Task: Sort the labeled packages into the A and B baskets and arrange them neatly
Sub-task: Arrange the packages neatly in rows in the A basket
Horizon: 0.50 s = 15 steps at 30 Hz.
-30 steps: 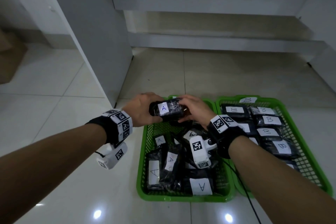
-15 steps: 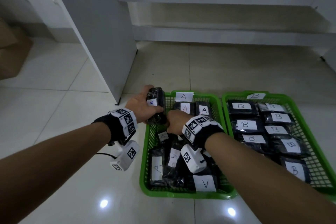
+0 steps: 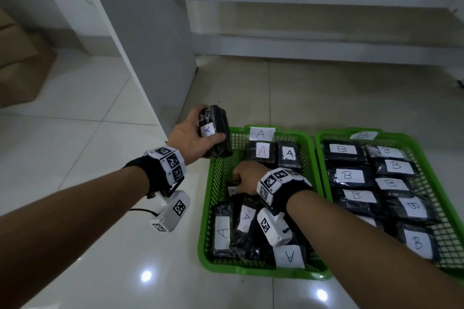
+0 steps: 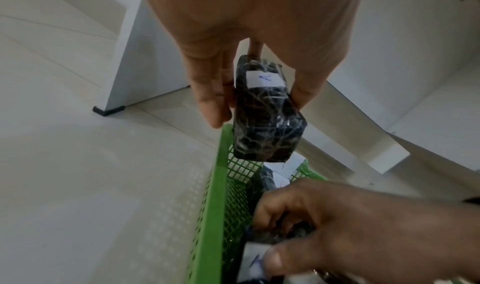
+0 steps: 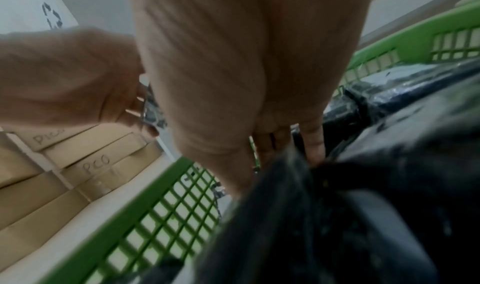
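Note:
My left hand [image 3: 198,128] holds a black wrapped package [image 3: 219,148] labelled A above the far left corner of the green A basket [image 3: 204,223]; the left wrist view shows thumb and fingers pinching the package [image 4: 265,114] by its sides. My right hand [image 3: 238,180] is down inside the A basket with fingers curled round another A package [image 4: 255,261], mostly hidden under the hand. Two A packages [image 3: 273,152] lie side by side at the basket's far end, and several more are heaped at its near end. The B basket [image 3: 424,150] stands to the right.
The B basket holds several B packages [image 3: 347,174] in rows. A grey cabinet panel [image 3: 150,57] stands on the floor just behind the left hand. Cardboard boxes [image 3: 17,68] are stacked at far left. Glossy floor tiles [image 3: 100,246] surround the baskets.
The left hand took the A package from both hands and carried it left and back over the basket's corner. The right hand let go and dropped into the A basket onto another package.

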Motion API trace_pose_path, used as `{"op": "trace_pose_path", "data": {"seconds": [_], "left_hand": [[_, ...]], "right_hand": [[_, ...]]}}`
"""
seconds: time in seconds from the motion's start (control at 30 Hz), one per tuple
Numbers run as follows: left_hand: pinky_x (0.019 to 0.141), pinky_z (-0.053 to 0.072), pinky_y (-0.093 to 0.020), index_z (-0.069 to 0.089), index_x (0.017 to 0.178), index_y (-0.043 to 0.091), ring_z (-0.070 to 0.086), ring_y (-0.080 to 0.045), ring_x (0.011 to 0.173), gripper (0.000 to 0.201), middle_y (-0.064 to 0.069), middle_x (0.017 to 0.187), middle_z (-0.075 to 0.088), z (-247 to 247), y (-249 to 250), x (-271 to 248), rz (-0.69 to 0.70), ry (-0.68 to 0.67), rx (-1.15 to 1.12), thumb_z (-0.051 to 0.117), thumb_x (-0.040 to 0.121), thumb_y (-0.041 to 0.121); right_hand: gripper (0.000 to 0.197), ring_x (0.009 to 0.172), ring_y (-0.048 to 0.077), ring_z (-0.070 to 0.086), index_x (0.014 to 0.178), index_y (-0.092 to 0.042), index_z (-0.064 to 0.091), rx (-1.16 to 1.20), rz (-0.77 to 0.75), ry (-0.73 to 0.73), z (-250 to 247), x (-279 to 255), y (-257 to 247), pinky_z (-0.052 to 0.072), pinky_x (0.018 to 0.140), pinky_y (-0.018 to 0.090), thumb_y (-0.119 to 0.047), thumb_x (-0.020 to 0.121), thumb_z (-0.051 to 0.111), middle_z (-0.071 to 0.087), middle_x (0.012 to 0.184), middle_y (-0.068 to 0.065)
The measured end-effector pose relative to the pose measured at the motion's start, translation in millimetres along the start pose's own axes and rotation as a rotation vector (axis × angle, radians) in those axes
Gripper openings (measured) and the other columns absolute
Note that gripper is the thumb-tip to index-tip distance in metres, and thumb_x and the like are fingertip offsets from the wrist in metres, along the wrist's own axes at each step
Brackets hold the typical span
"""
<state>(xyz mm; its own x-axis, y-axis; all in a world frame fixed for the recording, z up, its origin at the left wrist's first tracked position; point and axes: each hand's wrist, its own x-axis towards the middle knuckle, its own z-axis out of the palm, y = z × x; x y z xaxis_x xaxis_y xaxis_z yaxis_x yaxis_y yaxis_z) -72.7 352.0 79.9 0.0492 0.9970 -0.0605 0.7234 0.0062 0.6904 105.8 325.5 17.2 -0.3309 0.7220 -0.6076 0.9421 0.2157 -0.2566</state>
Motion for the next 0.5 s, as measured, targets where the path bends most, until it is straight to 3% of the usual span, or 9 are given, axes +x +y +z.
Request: {"op": "trace_pose_path", "data": {"seconds": [0.07, 0.1, 0.13, 0.2, 0.37, 0.5], "left_hand": [[0.086, 0.051, -0.028, 0.029, 0.146, 0.037, 0.066, -0.027, 0.102, 0.086, -0.004, 0.117, 0.068, 7, 2, 1, 0.033, -0.045, 0.075, 0.073, 0.076, 0.058], [0.088, 0.052, -0.03, 0.028, 0.147, 0.037, 0.066, -0.027, 0.105, 0.088, -0.004, 0.118, 0.068, 11, 4, 2, 0.058, -0.067, 0.119, 0.073, 0.076, 0.059], [0.089, 0.052, -0.031, 0.027, 0.148, 0.036, 0.066, -0.027, 0.106, 0.089, -0.003, 0.119, 0.068, 17, 4, 3, 0.086, -0.086, 0.162, 0.072, 0.076, 0.06], [0.091, 0.05, -0.032, 0.025, 0.15, 0.033, 0.065, -0.029, 0.108, 0.09, -0.004, 0.121, 0.068, 28, 8, 3, 0.141, -0.108, 0.298, 0.068, 0.077, 0.064], [0.095, 0.041, -0.04, 0.019, 0.152, 0.023, 0.058, -0.03, 0.107, 0.096, -0.008, 0.117, 0.066, 62, 7, 3, 0.306, -0.186, 0.792, 0.047, 0.077, 0.077], [0.101, 0.034, -0.045, 0.019, 0.153, 0.016, 0.045, -0.031, 0.125, 0.099, -0.01, 0.132, 0.057, 77, 3, 6, 0.334, -0.204, 0.958, 0.039, 0.081, 0.08]], "right_hand": [[0.024, 0.079, 0.032, 0.064, 0.094, 0.01, 0.066, 0.116, 0.024, 0.028, -9, -7, 7, 0.044, 0.061, 0.03, -0.014, 0.088, 0.066, 0.066, 0.089, 0.022], [0.022, 0.072, 0.033, 0.061, 0.08, 0.008, 0.062, 0.171, 0.054, 0.05, -16, -13, 12, 0.037, 0.057, 0.028, -0.012, 0.086, 0.063, 0.057, 0.075, 0.018], [0.025, 0.066, 0.029, 0.055, 0.067, 0.001, 0.054, 0.218, 0.085, 0.082, -23, -21, 17, 0.033, 0.054, 0.026, -0.015, 0.085, 0.062, 0.049, 0.068, 0.012], [0.034, 0.057, 0.021, 0.045, 0.059, -0.012, 0.043, 0.261, 0.13, 0.182, -37, -36, 30, 0.029, 0.049, 0.026, -0.023, 0.085, 0.062, 0.042, 0.061, 0.004], [0.04, 0.056, 0.014, 0.045, 0.054, -0.017, 0.045, 0.299, 0.153, 0.316, -39, -55, 53, 0.03, 0.049, 0.025, -0.027, 0.088, 0.064, 0.046, 0.06, 0.0], [0.033, 0.067, 0.022, 0.051, 0.065, -0.004, 0.054, 0.336, 0.15, 0.305, -27, -52, 62, 0.036, 0.057, 0.03, -0.028, 0.084, 0.066, 0.057, 0.077, 0.016]]}}
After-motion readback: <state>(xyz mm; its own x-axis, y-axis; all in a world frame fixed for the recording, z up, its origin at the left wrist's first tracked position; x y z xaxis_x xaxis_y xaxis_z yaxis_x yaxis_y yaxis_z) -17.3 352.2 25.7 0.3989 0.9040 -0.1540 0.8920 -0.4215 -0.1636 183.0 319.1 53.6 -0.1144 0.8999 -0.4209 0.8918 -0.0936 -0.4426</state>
